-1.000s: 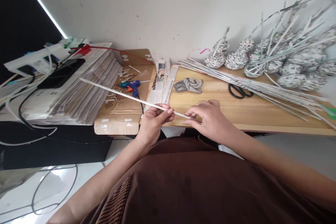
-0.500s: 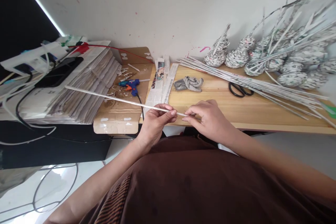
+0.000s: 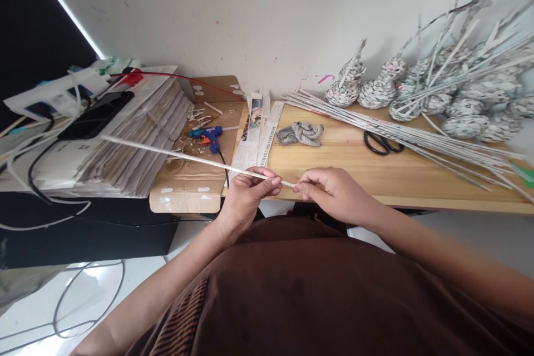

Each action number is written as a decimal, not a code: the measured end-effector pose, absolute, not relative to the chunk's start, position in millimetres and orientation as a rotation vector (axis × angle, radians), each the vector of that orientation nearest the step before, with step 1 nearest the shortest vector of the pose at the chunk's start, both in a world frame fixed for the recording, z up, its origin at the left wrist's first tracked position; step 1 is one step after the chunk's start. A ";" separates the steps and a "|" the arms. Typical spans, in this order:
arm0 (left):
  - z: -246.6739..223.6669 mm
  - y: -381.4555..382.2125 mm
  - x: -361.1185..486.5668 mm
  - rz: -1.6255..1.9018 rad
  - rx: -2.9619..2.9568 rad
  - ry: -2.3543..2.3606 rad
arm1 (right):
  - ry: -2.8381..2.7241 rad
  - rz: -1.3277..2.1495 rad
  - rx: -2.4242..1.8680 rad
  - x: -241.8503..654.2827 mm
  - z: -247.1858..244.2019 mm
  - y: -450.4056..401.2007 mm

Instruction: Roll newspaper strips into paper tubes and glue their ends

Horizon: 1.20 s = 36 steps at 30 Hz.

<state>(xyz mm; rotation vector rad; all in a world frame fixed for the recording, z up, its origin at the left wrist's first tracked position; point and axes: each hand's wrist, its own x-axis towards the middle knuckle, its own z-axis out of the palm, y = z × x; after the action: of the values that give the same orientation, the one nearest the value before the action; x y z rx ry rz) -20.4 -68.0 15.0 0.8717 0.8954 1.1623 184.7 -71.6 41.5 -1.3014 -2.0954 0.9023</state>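
Note:
A long thin rolled-paper stick (image 3: 183,156) slants from the newspaper stack down to my hands, above the table's front edge. My left hand (image 3: 250,192) pinches it between thumb and fingers close to its right end. At that end my right hand (image 3: 327,189) has thumb and fingertips closed on the tip. A short bit of the stick shows between the two hands. Behind them lie cut newspaper strips (image 3: 250,144) and a crumpled grey knitted cloth (image 3: 300,133).
A blue glue gun (image 3: 212,138) rests on cardboard among glue scraps. Left stands a newspaper stack (image 3: 142,139) with a phone (image 3: 98,114) and cables on it. Right are black-handled scissors (image 3: 381,143), a bundle of paper sticks (image 3: 396,130) and several woven paper gourd shapes (image 3: 379,89).
My right hand's fingers have curled further around the stick's tip and the hand has shifted slightly right. My left hand keeps its pinch almost in place.

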 end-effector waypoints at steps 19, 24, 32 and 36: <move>14.9 -69.7 -22.2 1.122 0.864 0.894 | -2.158 0.763 -1.219 182.0 38.2 -71.7; 15.7 -70.8 -23.1 1.110 0.832 0.900 | -2.061 1.284 -1.250 184.6 35.8 -67.5; 16.1 -71.0 -21.9 1.102 0.809 0.900 | -2.071 1.074 -1.258 180.2 37.6 -69.9; 16.7 -71.9 -22.2 1.108 0.823 0.909 | -1.999 1.526 -1.209 180.9 36.3 -68.0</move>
<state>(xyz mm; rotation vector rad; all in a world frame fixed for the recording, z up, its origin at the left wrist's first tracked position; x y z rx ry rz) -22.2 -71.9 16.7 0.8233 0.9091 1.1080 180.9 -68.0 36.3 -1.2091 -1.9993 1.5260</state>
